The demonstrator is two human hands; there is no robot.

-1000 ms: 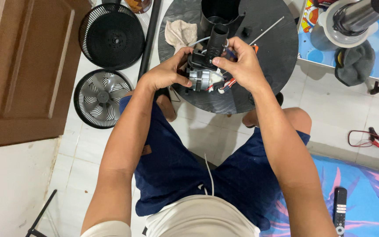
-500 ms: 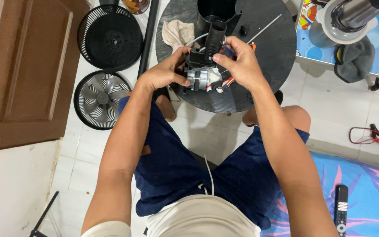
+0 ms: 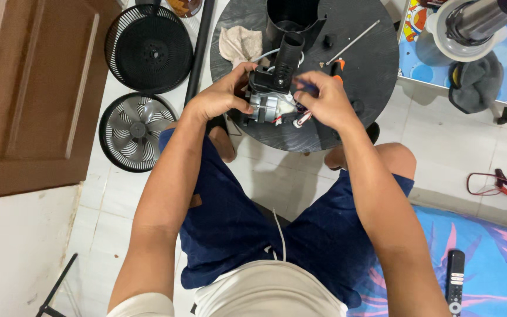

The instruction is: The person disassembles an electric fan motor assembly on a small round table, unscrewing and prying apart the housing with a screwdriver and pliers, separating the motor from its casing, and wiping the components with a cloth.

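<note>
A small fan motor [image 3: 268, 103] with a black plastic neck [image 3: 284, 61] and loose red and white wires rests at the near edge of a round black base [image 3: 364, 64]. My left hand [image 3: 221, 97] grips the motor's left side. My right hand [image 3: 324, 101] is closed over its right side, fingers at the wires, beside an orange-handled tool [image 3: 337, 66] that is mostly hidden. I sit with my knees under the base.
A beige rag [image 3: 240, 42] and a thin metal rod [image 3: 352, 42] lie on the base. Two fan grilles [image 3: 149, 50] [image 3: 131, 130] and a black pole [image 3: 199, 50] lie on the tiled floor by a wooden door. A remote [image 3: 455, 273] lies on the blue mat.
My view has drifted slightly. My right hand has shifted a little toward me along the motor's right side; my left hand keeps its grip.
</note>
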